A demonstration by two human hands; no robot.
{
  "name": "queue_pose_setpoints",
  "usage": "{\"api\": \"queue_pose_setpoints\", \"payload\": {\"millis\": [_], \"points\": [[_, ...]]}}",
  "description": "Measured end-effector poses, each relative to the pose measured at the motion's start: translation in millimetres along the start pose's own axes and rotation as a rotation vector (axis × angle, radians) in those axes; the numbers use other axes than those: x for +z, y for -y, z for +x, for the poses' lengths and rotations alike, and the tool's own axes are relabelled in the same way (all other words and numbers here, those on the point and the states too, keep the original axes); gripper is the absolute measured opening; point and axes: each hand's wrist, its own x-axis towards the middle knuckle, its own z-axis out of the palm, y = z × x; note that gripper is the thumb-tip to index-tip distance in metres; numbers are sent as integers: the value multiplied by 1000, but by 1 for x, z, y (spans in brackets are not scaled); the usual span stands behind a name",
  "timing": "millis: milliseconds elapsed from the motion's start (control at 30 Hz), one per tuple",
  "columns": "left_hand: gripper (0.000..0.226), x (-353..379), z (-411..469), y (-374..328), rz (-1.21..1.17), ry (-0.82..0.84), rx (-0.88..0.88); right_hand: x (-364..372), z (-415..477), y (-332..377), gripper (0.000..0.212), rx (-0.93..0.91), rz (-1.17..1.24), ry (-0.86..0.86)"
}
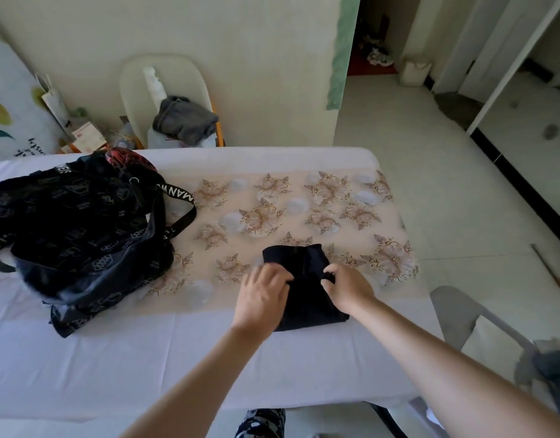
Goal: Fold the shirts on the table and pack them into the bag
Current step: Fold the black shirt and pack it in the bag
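Left hand (261, 298) presses, right hand (348, 289) pinches black shirt (304, 306) (bag (76, 222) well left).

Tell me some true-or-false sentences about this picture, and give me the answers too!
1. The left hand and the right hand both touch the dark shirt. True.
2. The black bag sits on the left part of the table. True.
3. The dark shirt is inside the black bag. False: it lies on the table, to the right of the bag and apart from it.
4. The grey garment lies on the table. False: it lies on the chair behind the table.
5. The right hand holds the bag's strap. False: its fingers pinch the dark shirt.
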Motion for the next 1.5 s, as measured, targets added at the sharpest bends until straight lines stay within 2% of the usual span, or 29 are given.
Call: {"api": "queue_pose_setpoints", "payload": {"millis": [33,67,167,233,300,367,467,533,667,767,867,967,1033,1133,1200,1267,1333,1367,1400,1433,1500], "points": [[21,11,-8,-4,28,42,118,6,1,-3,33,16,-12,-26],[30,23,-17,-6,74,152,181,12,2,-5,35,35,-13,-46],[65,45,-34,1,200,533,109,25,3,-9,39,80,-20,-124],[77,50,-31,8,149,668,85,32,-1,-9,37,-90,-118,-316],[82,50,-23,12,125,656,138,42,-8,-10,37,-374,-236,-440],[86,51,-17,15,50,639,124,54,-12,-17,48,-580,-332,-381],[79,51,-20,24,64,428,154,66,-14,-38,70,-573,-381,-188],[77,46,-26,32,119,349,150,65,-15,-48,86,-539,-385,-95],[85,41,-37,39,40,441,13,55,-14,-47,97,-529,-396,43],[71,37,-31,38,-102,466,-47,49,-14,-42,89,-495,-294,57],[54,25,-18,32,-220,418,-96,32,-16,-35,68,-423,-125,-5],[40,5,5,24,-328,463,-324,9,-12,-29,44,-324,69,-43],[34,-1,24,24,-369,455,-465,-4,-3,-26,35,-261,166,-81],[35,-4,47,23,-337,323,-552,-16,17,-22,32,-186,268,-210],[45,4,56,25,-142,210,-397,-16,29,-17,36,-162,222,-263],[55,17,63,22,13,159,-94,-11,39,-13,42,-207,30,-340],[53,30,67,16,57,271,92,-7,46,-6,51,-297,-153,-429],[56,36,67,15,47,378,81,-6,49,-2,53,-349,-203,-454],[62,43,66,18,33,502,35,-3,52,1,51,-400,-245,-433],[66,47,65,23,24,596,-2,2,54,2,51,-424,-277,-335],[68,55,66,36,-8,677,-2,15,56,-2,69,-361,-315,-67]]}}
